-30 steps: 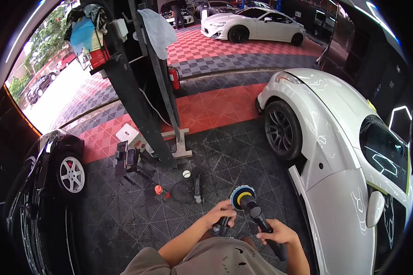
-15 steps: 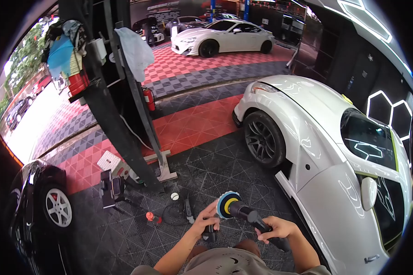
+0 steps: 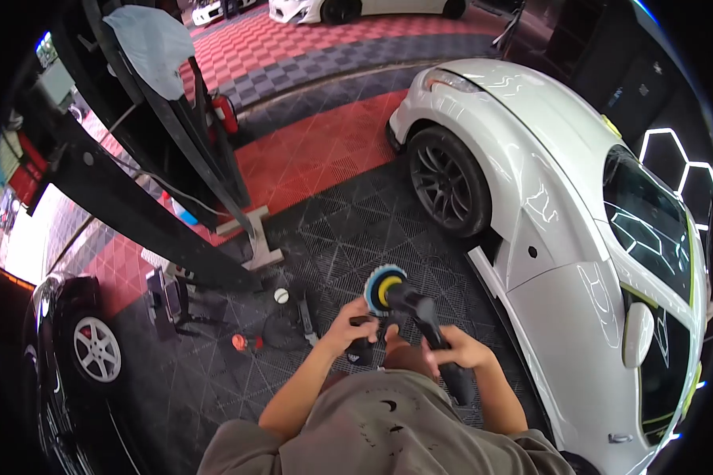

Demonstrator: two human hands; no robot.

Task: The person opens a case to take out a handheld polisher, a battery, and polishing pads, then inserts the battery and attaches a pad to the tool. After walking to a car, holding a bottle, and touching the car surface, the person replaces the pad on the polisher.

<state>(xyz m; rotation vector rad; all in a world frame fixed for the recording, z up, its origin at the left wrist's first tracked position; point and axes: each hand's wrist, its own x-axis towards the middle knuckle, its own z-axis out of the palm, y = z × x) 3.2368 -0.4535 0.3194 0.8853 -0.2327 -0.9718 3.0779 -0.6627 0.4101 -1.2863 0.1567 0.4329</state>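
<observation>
My right hand (image 3: 463, 348) is wrapped round the handle of a black cordless polisher (image 3: 420, 310), below its angled head. The polisher's round pad, with a yellow centre and pale blue rim (image 3: 370, 293), faces up and left. My left hand (image 3: 347, 326) is just below and left of the pad, fingers curled around a dark object that I cannot make out. Whether its fingertips touch the pad is unclear. A black item with a small white logo (image 3: 356, 358) shows beneath that hand, partly covered. The white car (image 3: 554, 317) stands to the right, apart from the polisher.
A black car (image 3: 63, 348) with a white wheel stands at left. On the dark tile floor are a white round object (image 3: 281, 296), an orange-topped item (image 3: 240, 342) and a black case (image 3: 168, 299). A black post (image 3: 135, 198) and red extinguisher (image 3: 224, 112) stand farther off.
My view has tilted down, showing more of my shirt and less of the far cars. The polisher handle has swung more upright, and both hands remain close to it.
</observation>
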